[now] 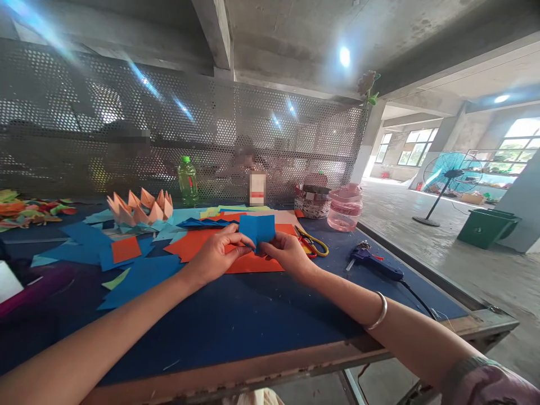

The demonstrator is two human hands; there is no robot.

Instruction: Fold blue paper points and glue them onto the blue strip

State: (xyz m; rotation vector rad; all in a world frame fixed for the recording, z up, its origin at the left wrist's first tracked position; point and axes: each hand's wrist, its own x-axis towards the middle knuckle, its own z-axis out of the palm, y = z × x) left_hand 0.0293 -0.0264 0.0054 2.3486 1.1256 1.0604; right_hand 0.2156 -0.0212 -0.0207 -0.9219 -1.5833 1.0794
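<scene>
A small blue sheet of paper (pixel 264 226) with a crease down its middle is held up over the table. My left hand (pixel 221 250) pinches its lower left corner, and my right hand (pixel 289 251) grips its lower right side. Beneath both hands lie orange paper sheets (pixel 257 264). Just behind my left hand rests a row of folded blue paper pieces (pixel 211 222). Scissors with yellow and red handles (pixel 312 242) lie to the right of my right hand. Farther left stands a ring of folded peach paper points (pixel 141 208) on light blue paper.
Blue paper sheets (pixel 141 278) spread over the left of the table. A glue gun (pixel 375 263) with a cord lies at right. Behind stand a green bottle (pixel 188 183), a round container (pixel 312 202) and a pink jug (pixel 345 208). A perforated metal screen (pixel 270 124) borders the back.
</scene>
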